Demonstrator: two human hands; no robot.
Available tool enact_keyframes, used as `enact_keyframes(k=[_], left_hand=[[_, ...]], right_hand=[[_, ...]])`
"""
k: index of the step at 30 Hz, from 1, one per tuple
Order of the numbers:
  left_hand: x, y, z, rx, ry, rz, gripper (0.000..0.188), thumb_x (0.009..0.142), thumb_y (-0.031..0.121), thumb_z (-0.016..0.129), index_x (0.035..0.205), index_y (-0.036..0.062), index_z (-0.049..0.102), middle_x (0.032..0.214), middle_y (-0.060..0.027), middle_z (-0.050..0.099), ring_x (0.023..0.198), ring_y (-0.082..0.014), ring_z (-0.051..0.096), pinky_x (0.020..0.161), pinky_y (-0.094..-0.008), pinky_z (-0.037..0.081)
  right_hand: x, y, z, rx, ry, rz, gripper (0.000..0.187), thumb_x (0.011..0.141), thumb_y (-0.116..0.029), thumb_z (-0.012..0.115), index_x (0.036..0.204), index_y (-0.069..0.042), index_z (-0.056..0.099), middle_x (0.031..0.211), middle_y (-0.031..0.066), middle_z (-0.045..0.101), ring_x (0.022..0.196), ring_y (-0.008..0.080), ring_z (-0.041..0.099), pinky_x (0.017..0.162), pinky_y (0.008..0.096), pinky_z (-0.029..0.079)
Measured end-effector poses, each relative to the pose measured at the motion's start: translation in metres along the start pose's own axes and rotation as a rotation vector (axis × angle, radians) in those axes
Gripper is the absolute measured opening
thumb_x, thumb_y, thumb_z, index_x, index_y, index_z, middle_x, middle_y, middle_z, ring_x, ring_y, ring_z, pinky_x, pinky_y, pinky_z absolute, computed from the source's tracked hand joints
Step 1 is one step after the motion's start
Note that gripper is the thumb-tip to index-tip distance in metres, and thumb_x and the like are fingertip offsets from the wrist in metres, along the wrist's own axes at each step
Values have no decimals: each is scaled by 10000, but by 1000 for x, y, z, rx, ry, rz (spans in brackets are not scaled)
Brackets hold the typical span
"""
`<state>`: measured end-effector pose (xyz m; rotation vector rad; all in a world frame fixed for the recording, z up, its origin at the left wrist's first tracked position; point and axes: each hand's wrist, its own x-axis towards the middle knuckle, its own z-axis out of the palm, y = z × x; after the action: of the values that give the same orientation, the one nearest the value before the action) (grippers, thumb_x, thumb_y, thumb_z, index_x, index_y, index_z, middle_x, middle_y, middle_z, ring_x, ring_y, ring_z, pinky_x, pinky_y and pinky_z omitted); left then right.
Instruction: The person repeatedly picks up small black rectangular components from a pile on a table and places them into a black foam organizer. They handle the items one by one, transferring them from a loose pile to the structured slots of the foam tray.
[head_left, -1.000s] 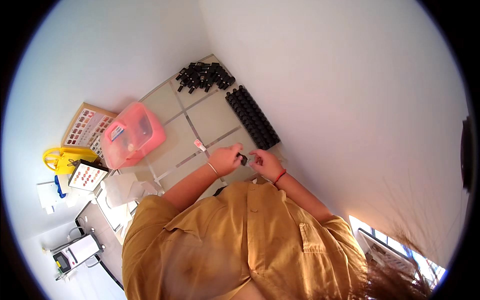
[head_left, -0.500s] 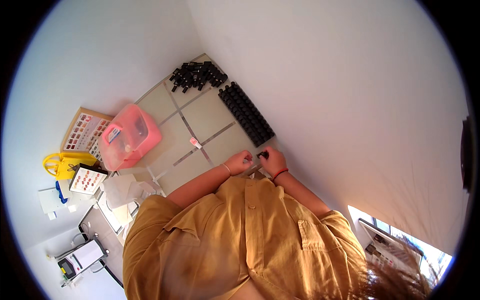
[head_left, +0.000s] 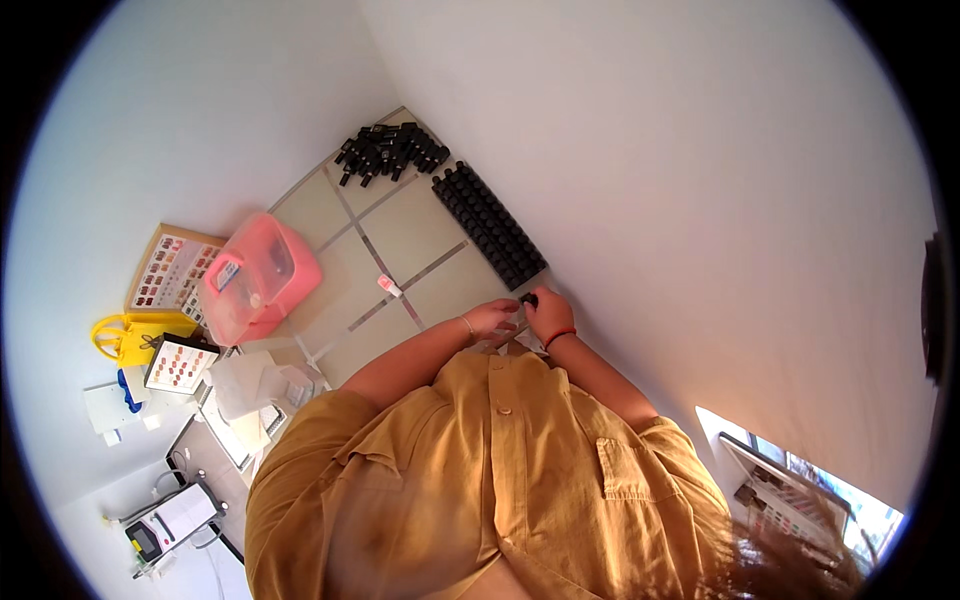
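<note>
Close in front of my body, my right hand (head_left: 550, 314) pinches a small black bottle (head_left: 528, 299), mostly covered by the fingers. Just left of it is my left hand (head_left: 491, 318), its fingers stretched toward the right hand and slightly apart, with nothing I can make out in them. Beyond my right hand, black bottles (head_left: 490, 225) stand in tight rows along the right wall. More black bottles (head_left: 385, 158) lie in a loose heap at the table's far corner. A small pink and white bottle (head_left: 389, 286) lies alone mid-table.
To the left sits a pink clear-lidded box (head_left: 302, 262). Behind it are a colour swatch board (head_left: 165, 265), a yellow bag (head_left: 135, 340) and a framed swatch card (head_left: 180, 364). A white machine (head_left: 170, 525) stands at lower left. Walls border the table's far sides.
My left hand's fingers have loosened from a closer curl and reach nearer the right hand. My right hand, still holding the black bottle, has barely moved.
</note>
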<state>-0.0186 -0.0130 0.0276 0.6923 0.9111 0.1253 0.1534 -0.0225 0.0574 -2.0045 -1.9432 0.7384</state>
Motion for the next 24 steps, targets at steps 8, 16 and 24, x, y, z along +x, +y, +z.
enact_keyframes(k=[8, 16, 24], left_hand=[[1, 9, 12, -135, -3, 0, 464, 883, 112, 358, 1342, 129, 287, 1406, -35, 268, 1198, -230, 416, 912, -393, 390], [19, -1, 13, -406, -7, 77, 206, 846, 67, 448, 1041, 134, 444, 1236, -21, 414, 1144, -220, 457, 783, -405, 439], [26, 18, 21, -269, 28, 120, 213, 808, 22, 459, 1002, 110, 441, 1097, -69, 456, 1025, -189, 495, 732, -342, 478]], right_hand=[[-1, 6, -2, 165, 16, 71, 181, 734, -146, 606, 880, -40, 596, 813, 151, 626, 755, 314, 604, 668, 389, 486], [-15, 47, 28, 362, -222, -3, 332, 741, -137, 562, 1066, -71, 566, 834, 140, 627, 759, 286, 608, 672, 375, 485], [-5, 41, 21, 347, -290, 20, 484, 744, -99, 569, 1217, -80, 463, 964, 154, 614, 787, 244, 623, 697, 337, 497]])
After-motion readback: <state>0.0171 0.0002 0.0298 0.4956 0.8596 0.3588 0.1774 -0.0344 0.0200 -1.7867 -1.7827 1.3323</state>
